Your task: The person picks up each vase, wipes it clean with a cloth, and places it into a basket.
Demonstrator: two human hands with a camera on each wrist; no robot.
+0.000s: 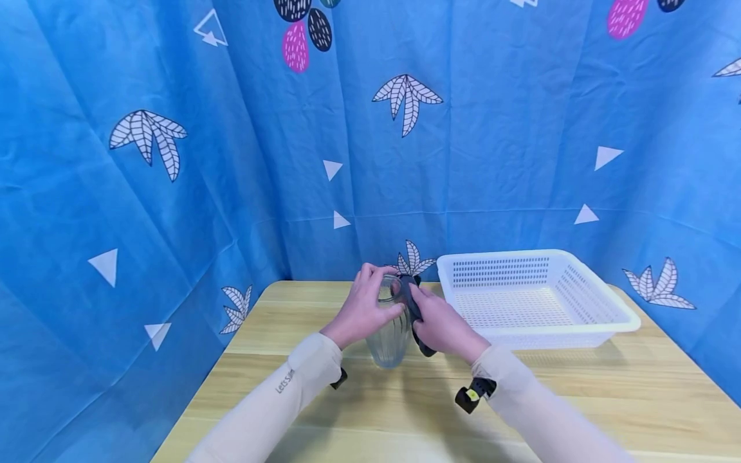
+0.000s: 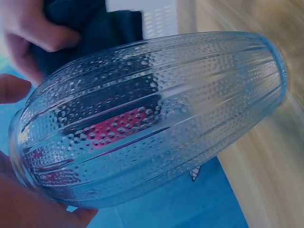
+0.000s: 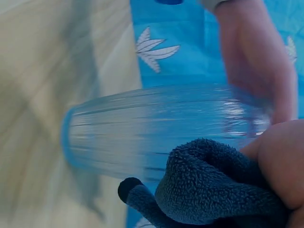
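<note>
A clear ribbed glass vase (image 1: 389,344), dimpled on its surface in the left wrist view, stands upright close over the table. My left hand (image 1: 366,305) grips it around the mouth, thumb on the near side and fingers across the far side. In my right hand (image 1: 442,323) is a dark grey terry cloth (image 3: 204,185), bunched up and held against the vase's right side near the rim. One end of the cloth hangs down beside the glass. A pink-red patch shows through the glass in the left wrist view.
A white plastic basket (image 1: 556,333) with slotted walls sits on the wooden table (image 1: 642,392) to the right. A blue patterned curtain (image 1: 492,161) hangs behind the table and along both sides.
</note>
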